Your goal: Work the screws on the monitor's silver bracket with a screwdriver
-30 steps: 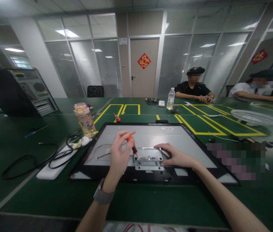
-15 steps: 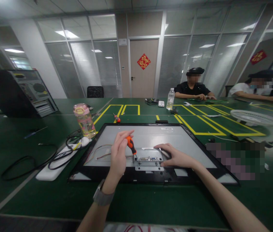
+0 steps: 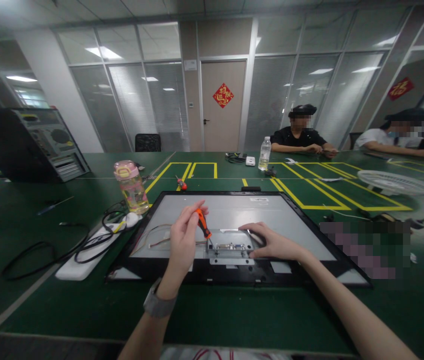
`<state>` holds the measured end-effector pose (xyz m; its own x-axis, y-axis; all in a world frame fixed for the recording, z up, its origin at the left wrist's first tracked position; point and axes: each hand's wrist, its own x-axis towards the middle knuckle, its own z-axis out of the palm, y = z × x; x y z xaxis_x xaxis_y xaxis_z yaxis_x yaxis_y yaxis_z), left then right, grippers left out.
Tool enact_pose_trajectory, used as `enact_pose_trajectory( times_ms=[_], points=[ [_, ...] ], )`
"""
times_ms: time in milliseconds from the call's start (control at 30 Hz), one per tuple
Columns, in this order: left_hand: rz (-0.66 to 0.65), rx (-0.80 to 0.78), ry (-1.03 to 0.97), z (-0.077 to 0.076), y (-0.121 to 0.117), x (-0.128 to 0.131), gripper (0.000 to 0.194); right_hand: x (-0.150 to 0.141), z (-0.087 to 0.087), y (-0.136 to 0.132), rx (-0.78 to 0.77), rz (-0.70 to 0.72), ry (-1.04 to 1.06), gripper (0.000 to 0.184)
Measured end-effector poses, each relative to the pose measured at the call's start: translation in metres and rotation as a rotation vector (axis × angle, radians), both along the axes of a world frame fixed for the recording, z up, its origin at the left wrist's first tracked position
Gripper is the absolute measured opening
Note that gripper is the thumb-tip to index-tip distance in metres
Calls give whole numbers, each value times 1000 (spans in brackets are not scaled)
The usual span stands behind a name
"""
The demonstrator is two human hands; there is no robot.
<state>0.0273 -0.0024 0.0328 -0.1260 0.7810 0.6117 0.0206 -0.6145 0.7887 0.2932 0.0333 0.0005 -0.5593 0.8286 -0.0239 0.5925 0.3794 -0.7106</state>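
A monitor point(image 3: 302, 227) lies face down on the green table point(image 3: 84, 310), its grey metal back exposed inside a black frame. My left hand point(image 3: 183, 240) is closed on an orange-handled screwdriver point(image 3: 203, 223), its tip down at the left end of a small metal connector plate point(image 3: 230, 248). My right hand point(image 3: 272, 242) rests on the right side of that plate, fingers curled over its edge. Thin wires point(image 3: 155, 235) run across the back panel to the left of the plate.
A pink-capped bottle point(image 3: 131, 185), a white keyboard point(image 3: 84, 255) with black cables point(image 3: 47, 250), and a computer tower point(image 3: 28, 142) lie on the left. A red screwdriver point(image 3: 181, 183), a water bottle point(image 3: 265, 153) and a fan grille point(image 3: 397, 182) are farther back. Two people sit at the far side.
My left hand has shifted slightly and tilted the screwdriver, its handle leaning a little more to the left. My right hand stays on the plate.
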Motion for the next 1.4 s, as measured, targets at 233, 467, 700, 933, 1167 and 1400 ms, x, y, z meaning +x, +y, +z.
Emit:
enact_pose_trajectory(
  times_ms=[233, 467, 700, 933, 1167, 1400],
  points=[
    [155, 93, 40, 3, -1, 1, 11, 1, -3, 2, 15, 7, 14, 73],
    [-34, -18, -30, 3, -2, 1, 28, 0, 0, 0, 8, 3, 8, 72],
    [84, 74, 1, 4, -1, 1, 11, 1, -2, 1, 19, 5, 8, 72],
    [2, -87, -15, 3, -1, 1, 30, 0, -1, 1, 17, 6, -1, 71],
    [190, 53, 68, 0, 0, 0, 20, 0, -2, 1, 22, 5, 1, 71],
    [173, 52, 73, -1, 0, 1, 16, 0, 0, 0, 11, 1, 0, 71]
  ],
)
